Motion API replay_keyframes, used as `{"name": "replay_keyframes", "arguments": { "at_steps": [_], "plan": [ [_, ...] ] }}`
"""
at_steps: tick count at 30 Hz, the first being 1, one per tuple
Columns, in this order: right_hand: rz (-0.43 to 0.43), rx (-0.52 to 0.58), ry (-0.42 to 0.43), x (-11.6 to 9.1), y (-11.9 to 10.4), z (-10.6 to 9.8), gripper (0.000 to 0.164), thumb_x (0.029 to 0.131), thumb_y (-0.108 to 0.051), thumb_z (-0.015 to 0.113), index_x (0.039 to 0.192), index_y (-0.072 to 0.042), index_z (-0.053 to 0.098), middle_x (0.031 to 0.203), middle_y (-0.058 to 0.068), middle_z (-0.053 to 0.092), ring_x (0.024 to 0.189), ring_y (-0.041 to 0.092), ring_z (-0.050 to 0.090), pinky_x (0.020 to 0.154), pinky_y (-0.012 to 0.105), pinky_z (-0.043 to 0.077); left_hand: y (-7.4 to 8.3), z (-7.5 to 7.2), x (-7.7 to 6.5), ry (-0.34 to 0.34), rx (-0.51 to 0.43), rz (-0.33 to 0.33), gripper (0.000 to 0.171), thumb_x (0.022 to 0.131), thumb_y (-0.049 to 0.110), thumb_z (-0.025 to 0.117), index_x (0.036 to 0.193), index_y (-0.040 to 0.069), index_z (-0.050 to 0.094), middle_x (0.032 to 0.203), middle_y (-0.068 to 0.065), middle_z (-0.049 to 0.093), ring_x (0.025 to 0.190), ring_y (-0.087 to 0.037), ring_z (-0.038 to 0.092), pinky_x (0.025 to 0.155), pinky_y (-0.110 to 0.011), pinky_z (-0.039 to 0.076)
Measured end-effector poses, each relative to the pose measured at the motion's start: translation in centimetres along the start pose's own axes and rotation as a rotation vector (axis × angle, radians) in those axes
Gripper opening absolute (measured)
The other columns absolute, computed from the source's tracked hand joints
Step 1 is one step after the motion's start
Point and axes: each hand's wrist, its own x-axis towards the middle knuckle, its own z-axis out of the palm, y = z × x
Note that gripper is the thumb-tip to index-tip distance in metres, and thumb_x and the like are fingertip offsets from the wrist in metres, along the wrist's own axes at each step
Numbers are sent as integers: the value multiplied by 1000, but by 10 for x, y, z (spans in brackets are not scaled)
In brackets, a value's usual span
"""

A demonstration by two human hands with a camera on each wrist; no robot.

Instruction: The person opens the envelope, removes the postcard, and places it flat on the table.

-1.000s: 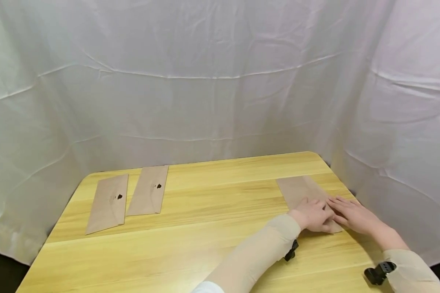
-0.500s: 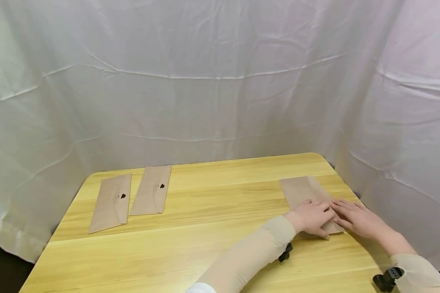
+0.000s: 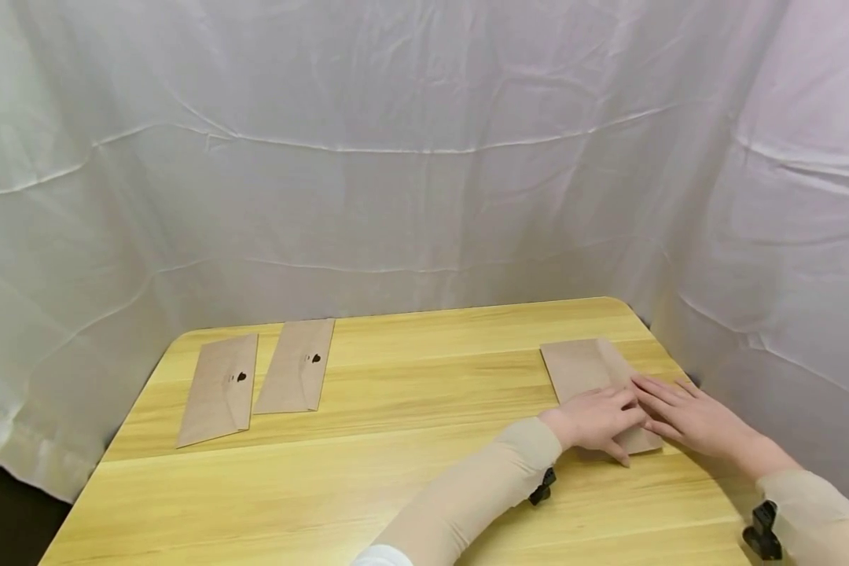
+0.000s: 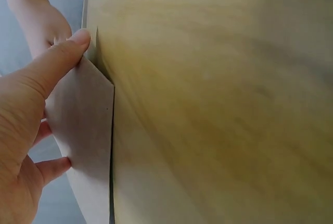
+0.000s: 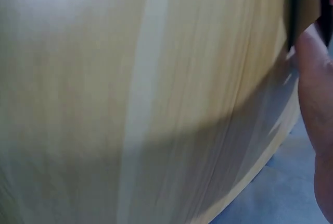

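Observation:
At the table's right side lies a brown paper envelope, a flap folded over along its right side. My left hand rests across its near part, thumb stretched out toward the near edge. In the left wrist view that thumb touches the envelope's slanted corner, and the other fingers of the left hand spread along the paper. My right hand lies flat with fingers extended at the right edge, fingertips close to the left ones. The right wrist view catches only part of the right hand.
Two similar brown envelopes lie at the table's far left, the outer envelope and the inner envelope, each with a small dark printed mark. White curtains enclose the wooden table at the back and sides.
The left hand has slid slightly left and nearer the body over the envelope, its thumb now spread further out. The right hand stays at the right edge. The head view has shifted slightly.

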Motion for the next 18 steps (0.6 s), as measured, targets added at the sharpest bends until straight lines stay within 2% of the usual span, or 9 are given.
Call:
{"name": "replay_keyframes", "arguments": {
  "at_steps": [1, 5, 8, 10, 13, 18],
  "plan": [
    [-26, -4, 10, 1, 2, 1, 63, 92, -35, 63, 147, -11, 44, 164, -10, 9, 149, -3, -5, 119, 22, -17, 0, 0, -1, 6, 4, 8, 66, 78, 70, 61, 134, 38, 45, 133, 16, 39, 130, -1, 35, 107, -16, 33],
    [-88, -9, 24, 8, 7, 5, 58, 93, -36, 60, 141, -6, 51, 161, 5, 29, 152, 6, 10, 122, 26, -12, -2, -2, -3, 11, 10, 29, 65, 78, 70, 61, 131, 35, 48, 130, 15, 40, 125, 0, 37, 107, -13, 32],
    [-114, -4, 14, 13, 11, 10, 60, 94, -38, 59, 144, -7, 47, 152, 14, 43, 151, 12, 19, 123, 29, -11, -3, -2, -3, 19, 4, 46, 65, 77, 69, 62, 130, 33, 49, 129, 14, 41, 123, 0, 39, 108, -12, 30],
    [-132, -2, 9, 17, 13, 13, 62, 94, -38, 57, 145, -7, 45, 149, 18, 46, 151, 14, 20, 123, 29, -11, -4, -2, -3, 21, -7, 52, 65, 77, 69, 63, 130, 33, 49, 130, 13, 40, 124, 0, 39, 109, -11, 28],
    [-139, 19, 11, 21, 14, 17, 62, 93, -35, 60, 146, -6, 44, 147, 20, 47, 151, 11, 19, 123, 28, -10, -5, -1, -3, 16, -16, 55, 66, 77, 68, 63, 132, 33, 49, 135, 13, 39, 131, -1, 37, 112, -11, 25],
    [-141, 6, 7, 23, 15, 24, 56, 96, -33, 57, 145, -8, 46, 146, 16, 49, 151, 10, 18, 123, 28, -11, -6, -3, -4, -18, -34, 36, 67, 78, 68, 63, 134, 35, 47, 139, 14, 38, 136, 0, 33, 114, -11, 23]
  ]
}}
